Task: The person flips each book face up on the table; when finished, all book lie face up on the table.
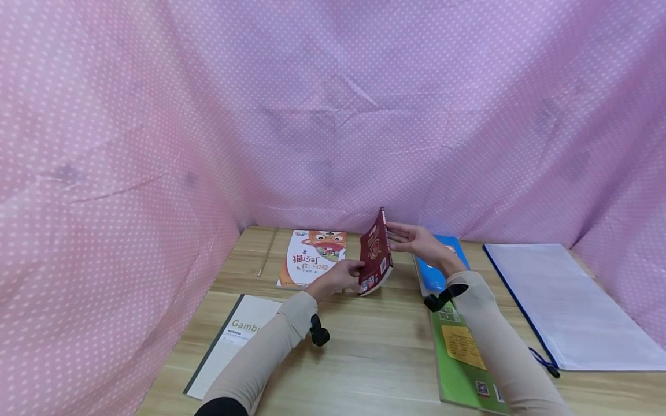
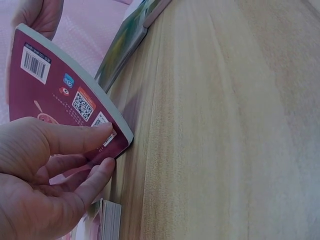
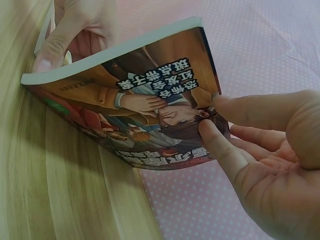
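Both hands stand the red book (image 1: 376,254) on edge on the desk (image 1: 374,352), left hand (image 1: 338,277) pinching its lower corner, right hand (image 1: 416,241) pinching the top; judging by this, it next needs laying flat or carrying off.

"Gambi…" on the grey-edged notebook (image 1: 236,341); barcode and QR codes on the maroon book's (image 2: 60,100) back cover.
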Tool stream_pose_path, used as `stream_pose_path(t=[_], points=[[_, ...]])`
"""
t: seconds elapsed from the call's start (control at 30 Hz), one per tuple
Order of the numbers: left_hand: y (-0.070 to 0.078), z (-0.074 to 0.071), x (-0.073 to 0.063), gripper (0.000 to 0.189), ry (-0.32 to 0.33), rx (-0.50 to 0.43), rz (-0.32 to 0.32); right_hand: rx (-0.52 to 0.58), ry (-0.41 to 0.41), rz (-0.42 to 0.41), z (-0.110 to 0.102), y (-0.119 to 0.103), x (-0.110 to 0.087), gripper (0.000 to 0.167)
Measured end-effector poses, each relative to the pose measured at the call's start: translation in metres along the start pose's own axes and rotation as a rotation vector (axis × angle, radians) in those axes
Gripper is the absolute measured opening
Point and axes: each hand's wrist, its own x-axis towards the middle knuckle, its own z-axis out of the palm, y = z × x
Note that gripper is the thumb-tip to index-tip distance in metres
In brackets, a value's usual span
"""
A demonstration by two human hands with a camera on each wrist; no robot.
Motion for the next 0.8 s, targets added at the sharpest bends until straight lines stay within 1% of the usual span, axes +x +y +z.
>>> stream_pose_path(t=[0.13,0.4,0.7,0.8], points=[[0.0,0.001,0.001,0.077,-0.004,-0.007,0.016,-0.006,-0.002,-0.013,0.003,-0.001,0.001,0.068],[-0.002,0.003,0.003,0.076,0.001,-0.034,0.017,-0.015,-0.007,-0.03,0.008,0.001,0.003,0.07],[-0.004,0.001,0.005,0.075,0.002,-0.072,0.003,-0.022,-0.013,-0.038,0.014,0.003,0.008,0.07],[-0.004,-0.001,0.005,0.073,-0.007,-0.082,0.01,-0.019,-0.011,-0.034,0.017,0.003,0.009,0.071]])
